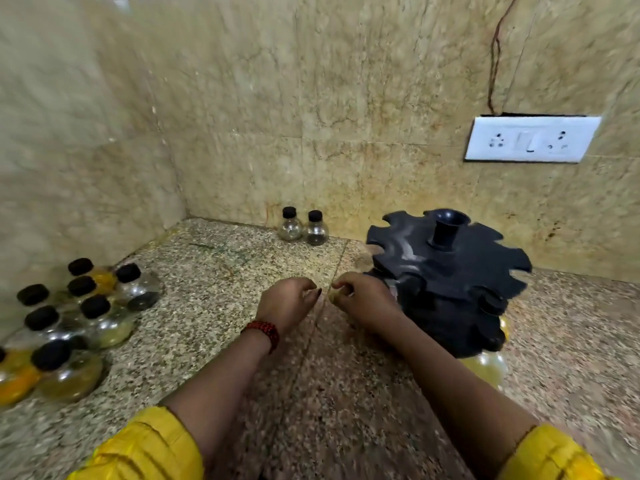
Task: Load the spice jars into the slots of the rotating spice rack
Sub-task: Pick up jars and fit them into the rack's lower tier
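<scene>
Yellow sleeves [149, 448] sit lowest in our view, and from them both our forearms reach forward over the speckled granite counter [214, 341]. Our left hand [287, 303], with a red bead bracelet [263, 332] at the wrist, is loosely curled with the fingers bent inward and nothing clearly held in it. Our right hand [363, 299] is just beside it, the two nearly touching at the fingertips; its fingers are pinched around something small and pale yellowish, too blurred for us to say what it is. Just beyond the right hand, close to its knuckles, stands the black rotating spice rack [446, 271], its notched top tier empty of jars, while a yellow-filled jar [488, 367] shows low at its near side beneath the lower tier. Well apart from our left hand, at the counter's left edge, stands a cluster of black-capped spice jars [79, 317], some with yellow contents and some looking clear. Two more small jars [303, 226] stand side by side against the back wall, beyond both hands. A white switch plate [531, 138] is fixed to the wall above the rack.
</scene>
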